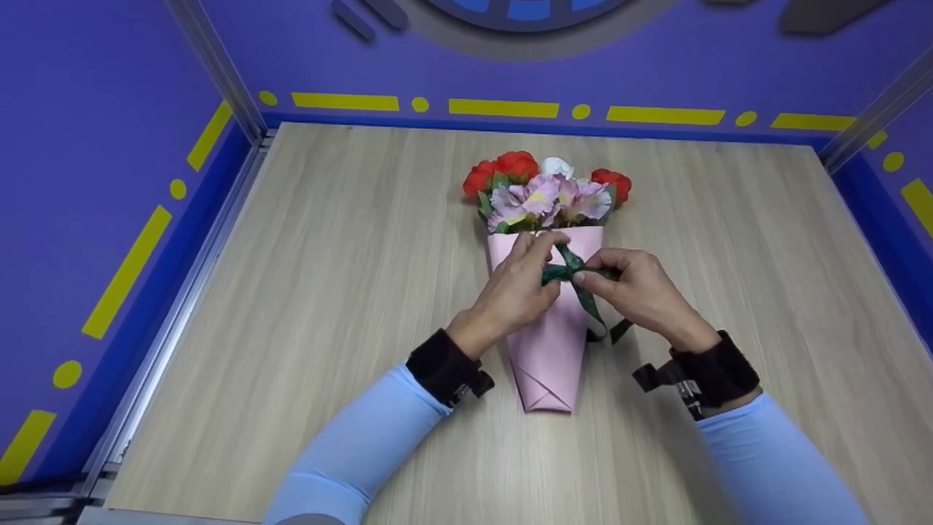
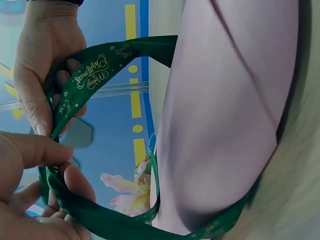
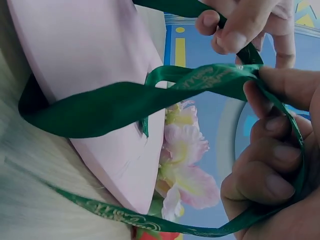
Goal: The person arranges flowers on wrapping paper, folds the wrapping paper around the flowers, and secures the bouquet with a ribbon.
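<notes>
A bouquet in pink wrapping paper (image 1: 543, 350) lies on the table, its blossoms toward the back wall. Around the wrap runs a green ribbon (image 3: 100, 110) with gold lettering that reads "Merry Christmas" in the left wrist view. My left hand (image 1: 514, 288) is over the left side of the wrap, pinching the ribbon between thumb and fingers. From the right, my right hand (image 1: 641, 292) pinches the ribbon close to the left fingertips, and a loose end trails below it. In the right wrist view that tail loops past the curled right fingers (image 3: 280, 185).
Red flowers (image 1: 516, 166), a white flower (image 1: 557, 167) and pale purple flowers (image 1: 539, 195) stick out of the wrap's top. The wood-grain table (image 1: 350, 240) is bounded by a blue back wall (image 1: 510, 73) and side panels with yellow marks.
</notes>
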`<state>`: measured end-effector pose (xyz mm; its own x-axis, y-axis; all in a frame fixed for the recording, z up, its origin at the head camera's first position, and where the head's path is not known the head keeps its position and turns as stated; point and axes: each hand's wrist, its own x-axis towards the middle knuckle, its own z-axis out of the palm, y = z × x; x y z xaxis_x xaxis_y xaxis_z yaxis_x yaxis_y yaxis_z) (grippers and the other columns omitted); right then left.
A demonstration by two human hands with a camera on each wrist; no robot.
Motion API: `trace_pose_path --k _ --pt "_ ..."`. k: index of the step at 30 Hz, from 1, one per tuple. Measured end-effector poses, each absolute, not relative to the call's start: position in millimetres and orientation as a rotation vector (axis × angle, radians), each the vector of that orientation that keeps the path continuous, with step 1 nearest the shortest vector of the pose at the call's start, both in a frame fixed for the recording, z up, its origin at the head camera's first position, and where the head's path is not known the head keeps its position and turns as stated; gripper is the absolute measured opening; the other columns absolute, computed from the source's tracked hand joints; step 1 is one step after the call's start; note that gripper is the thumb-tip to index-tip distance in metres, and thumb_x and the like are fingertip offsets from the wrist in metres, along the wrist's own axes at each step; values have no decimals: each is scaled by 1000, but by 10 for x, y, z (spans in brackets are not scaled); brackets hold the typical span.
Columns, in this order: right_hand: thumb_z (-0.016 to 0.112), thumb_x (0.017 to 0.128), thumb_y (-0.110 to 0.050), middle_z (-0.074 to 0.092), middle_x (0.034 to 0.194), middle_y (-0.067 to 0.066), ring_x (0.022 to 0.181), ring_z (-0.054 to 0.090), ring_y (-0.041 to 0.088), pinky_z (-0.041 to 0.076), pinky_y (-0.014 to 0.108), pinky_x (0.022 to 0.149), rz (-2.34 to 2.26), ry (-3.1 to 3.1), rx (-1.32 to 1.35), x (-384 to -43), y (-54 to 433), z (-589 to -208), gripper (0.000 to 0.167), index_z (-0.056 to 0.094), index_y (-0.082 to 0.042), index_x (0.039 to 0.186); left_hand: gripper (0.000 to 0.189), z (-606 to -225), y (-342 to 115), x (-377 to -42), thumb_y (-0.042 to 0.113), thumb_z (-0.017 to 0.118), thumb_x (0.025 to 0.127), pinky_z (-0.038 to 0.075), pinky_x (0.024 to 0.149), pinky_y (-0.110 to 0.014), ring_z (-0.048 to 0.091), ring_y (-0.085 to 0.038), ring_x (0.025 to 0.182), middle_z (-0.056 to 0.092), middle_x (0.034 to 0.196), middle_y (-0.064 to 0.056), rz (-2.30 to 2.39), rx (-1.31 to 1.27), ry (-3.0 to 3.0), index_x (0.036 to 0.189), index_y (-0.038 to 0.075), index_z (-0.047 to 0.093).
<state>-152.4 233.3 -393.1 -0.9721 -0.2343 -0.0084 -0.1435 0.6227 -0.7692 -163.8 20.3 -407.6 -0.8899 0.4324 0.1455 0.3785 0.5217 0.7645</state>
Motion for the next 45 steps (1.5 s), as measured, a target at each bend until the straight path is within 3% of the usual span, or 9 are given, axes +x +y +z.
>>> trace_pose_path --k 3,6,15,18,20,25,29,39,45 --pt "75 100 -19 61 82 1 74 52 16 40 23 62 -1299 2730 -340 -1523 2334 -3926 14 77 -7 92 32 -4062 206 -1643 12 71 97 49 90 -28 57 -18 106 57 120 -9 1275 648 2706 129 14 71" --pt "75 100 -18 61 83 1 74 52 17 39 24 63 -1310 2752 -332 -1532 2345 -3932 15 76 -6 91 18 -4034 182 -1666 20 70 100 48 86 -26 55 -14 103 60 112 -4 1269 595 2615 113 11 79" --pt "75 101 -23 63 83 2 76 53 19 39 25 63 -1286 2747 -281 -1544 2360 -4048 19 76 -6 92 27 -4053 34 -1707 26 67 104 32 58 -23 43 -9 66 50 73 8 1413 527 2138 91 2 69" --pt "76 100 -22 63 82 1 75 53 19 40 25 62 -1301 2737 -287 -1551 2355 -4090 19 76 -7 90 34 -4073 1 -1697 31 71 101 28 51 -24 40 -9 59 44 67 9 1426 482 2108 91 -2 70" --pt "76 100 -21 62 81 1 74 53 19 40 25 62 -1314 2734 -289 -1552 2353 -4105 19 76 -7 88 31 -4085 -16 -1696 32 73 100 29 52 -24 42 -9 61 50 68 10 1465 475 2074 91 2 72" --pt "75 100 -22 64 81 1 75 54 18 41 24 63 -1332 2732 -297 -1549 2344 -4116 21 76 -6 87 15 -4135 -17 -1693 22 79 95 37 61 -24 49 -9 72 60 80 8 1583 489 1955 88 14 67" --pt "75 100 -23 64 81 1 75 54 17 42 24 64 -1342 2719 -301 -1545 2325 -4126 22 76 -6 87 19 -4163 22 -1681 15 80 90 38 60 -23 48 -10 70 54 79 6 1586 484 1997 88 14 61" --pt "75 101 -21 59 76 0 73 52 19 38 26 60 -1268 2711 -247 -1535 2374 -4190 20 77 -5 89 21 -4155 -66 -1675 12 59 99 31 52 -22 42 -9 59 52 75 6 1416 360 2172 120 11 57" --pt "76 100 -25 58 75 -1 72 52 19 39 26 58 -1247 2659 -224 -1511 2398 -4245 22 77 -6 89 13 -4147 -143 -1674 16 61 99 40 59 -24 51 -11 67 58 78 6 1140 464 2420 100 10 72"
